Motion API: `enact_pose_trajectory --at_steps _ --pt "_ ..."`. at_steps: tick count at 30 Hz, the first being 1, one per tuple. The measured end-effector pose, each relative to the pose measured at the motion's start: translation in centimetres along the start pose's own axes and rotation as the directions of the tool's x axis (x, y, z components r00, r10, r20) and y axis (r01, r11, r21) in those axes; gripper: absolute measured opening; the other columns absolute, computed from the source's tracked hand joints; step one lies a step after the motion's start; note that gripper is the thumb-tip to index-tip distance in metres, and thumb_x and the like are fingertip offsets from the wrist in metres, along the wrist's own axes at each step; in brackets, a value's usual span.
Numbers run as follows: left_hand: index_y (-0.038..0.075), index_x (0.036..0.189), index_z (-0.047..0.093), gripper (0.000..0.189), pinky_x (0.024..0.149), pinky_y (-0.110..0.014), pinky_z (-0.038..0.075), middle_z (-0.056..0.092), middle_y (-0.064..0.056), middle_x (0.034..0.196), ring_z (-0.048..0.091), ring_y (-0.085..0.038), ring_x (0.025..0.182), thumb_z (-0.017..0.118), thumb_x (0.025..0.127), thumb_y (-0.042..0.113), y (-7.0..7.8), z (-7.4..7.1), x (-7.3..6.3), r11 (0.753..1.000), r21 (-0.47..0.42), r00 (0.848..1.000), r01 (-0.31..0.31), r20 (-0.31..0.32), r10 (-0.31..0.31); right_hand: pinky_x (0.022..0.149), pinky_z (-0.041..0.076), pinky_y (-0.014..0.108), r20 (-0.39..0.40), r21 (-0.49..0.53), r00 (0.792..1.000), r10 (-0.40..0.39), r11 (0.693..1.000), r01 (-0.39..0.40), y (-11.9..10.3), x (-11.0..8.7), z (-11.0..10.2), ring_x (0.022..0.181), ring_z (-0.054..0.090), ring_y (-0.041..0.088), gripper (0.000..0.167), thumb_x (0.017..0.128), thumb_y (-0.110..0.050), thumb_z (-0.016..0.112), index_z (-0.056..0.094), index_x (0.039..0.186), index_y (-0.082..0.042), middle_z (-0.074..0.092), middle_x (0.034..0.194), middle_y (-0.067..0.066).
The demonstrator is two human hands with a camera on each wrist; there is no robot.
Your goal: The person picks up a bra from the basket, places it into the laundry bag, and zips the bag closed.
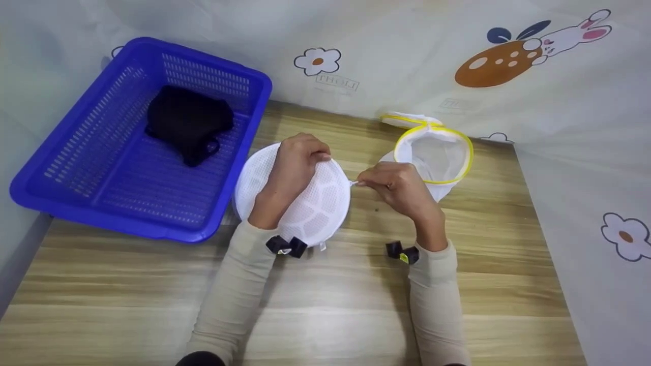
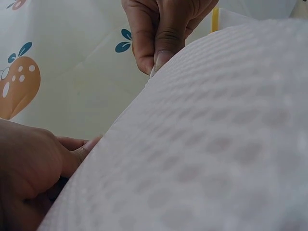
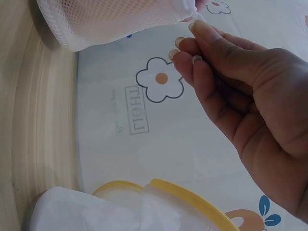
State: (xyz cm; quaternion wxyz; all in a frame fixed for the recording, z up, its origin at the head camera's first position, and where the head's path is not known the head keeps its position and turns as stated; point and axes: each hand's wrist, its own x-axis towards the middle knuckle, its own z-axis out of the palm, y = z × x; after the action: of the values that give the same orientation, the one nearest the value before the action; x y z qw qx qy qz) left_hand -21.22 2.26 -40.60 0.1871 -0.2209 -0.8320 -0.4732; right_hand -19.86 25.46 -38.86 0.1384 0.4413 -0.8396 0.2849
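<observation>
A round white mesh laundry bag (image 1: 320,216) stands on the table between the basket and my right hand. My left hand (image 1: 296,168) lies over its top and grips the far edge, thumb on the mesh (image 2: 202,159). At the bag's right edge, my right hand (image 1: 402,189) pinches a small white tab, apparently the zipper pull (image 3: 198,18), between thumb and forefinger. The other right fingers (image 3: 211,91) are curled in below. Behind my right hand sits a second white mesh bag (image 1: 450,190) with yellow trim, its lid folded back and its mouth facing up.
To the left stands a blue plastic basket (image 1: 231,178) with slotted walls, a black cloth item (image 1: 185,122) lying inside. A pale printed sheet (image 1: 386,51) hangs along the back and right of the wood-grain table (image 1: 325,310).
</observation>
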Motion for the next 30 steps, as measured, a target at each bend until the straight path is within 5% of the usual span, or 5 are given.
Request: enact_pose_trajectory --at_steps 30 --pt "0.001 0.076 0.073 0.008 0.074 -0.032 0.051 0.069 -0.008 0.077 0.063 -0.023 0.077 0.071 0.080 0.007 -0.48 -0.39 -0.14 1.000 -0.018 0.997 0.019 -0.077 -0.020 0.060 0.048 0.027 -0.030 0.025 1.000 -0.003 1.000 0.004 0.04 -0.10 0.13 0.066 0.061 0.010 0.006 0.079 -0.005 0.076 0.076 0.084 -0.008 0.071 0.079 -0.003"
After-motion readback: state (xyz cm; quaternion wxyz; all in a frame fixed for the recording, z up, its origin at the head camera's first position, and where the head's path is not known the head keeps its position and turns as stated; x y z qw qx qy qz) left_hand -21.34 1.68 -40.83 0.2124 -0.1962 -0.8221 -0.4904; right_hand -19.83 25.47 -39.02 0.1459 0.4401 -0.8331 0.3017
